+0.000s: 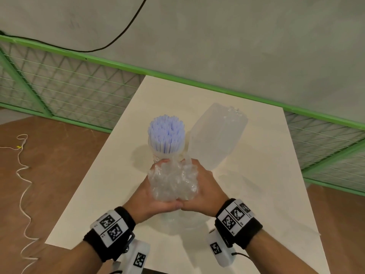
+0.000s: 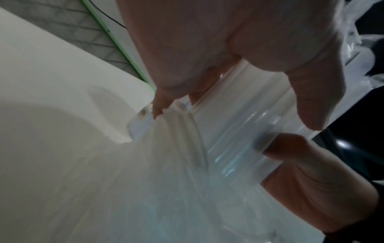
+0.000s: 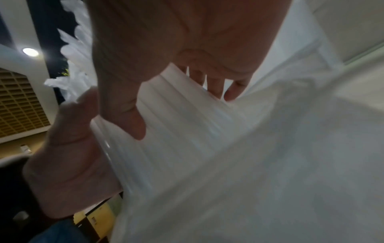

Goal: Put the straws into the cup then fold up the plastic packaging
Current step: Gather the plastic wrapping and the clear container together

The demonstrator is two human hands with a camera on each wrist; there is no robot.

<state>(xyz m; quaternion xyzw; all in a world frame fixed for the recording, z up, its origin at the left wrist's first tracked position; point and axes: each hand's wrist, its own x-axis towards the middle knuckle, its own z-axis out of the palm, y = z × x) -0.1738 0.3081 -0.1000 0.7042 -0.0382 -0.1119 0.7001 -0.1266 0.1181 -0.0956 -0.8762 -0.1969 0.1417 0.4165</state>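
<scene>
A bundle of pale blue straws (image 1: 166, 131) stands upright in a translucent cup (image 1: 167, 154) at the middle of the white table (image 1: 256, 184). Just in front of the cup, my left hand (image 1: 150, 196) and right hand (image 1: 205, 186) squeeze the crumpled clear plastic packaging (image 1: 173, 182) between them, thumbs meeting at the near side. In the left wrist view the left hand (image 2: 228, 49) curls its fingers and thumb around the pleated packaging (image 2: 234, 131). The right wrist view shows the right hand (image 3: 176, 41) gripping the same packaging (image 3: 187, 131) in the same way.
A tall clear plastic bag (image 1: 217, 135) leans just right of the cup, close to my right hand. A green mesh fence (image 1: 69, 86) runs behind the table. A white cord (image 1: 23, 175) lies on the brown floor to the left.
</scene>
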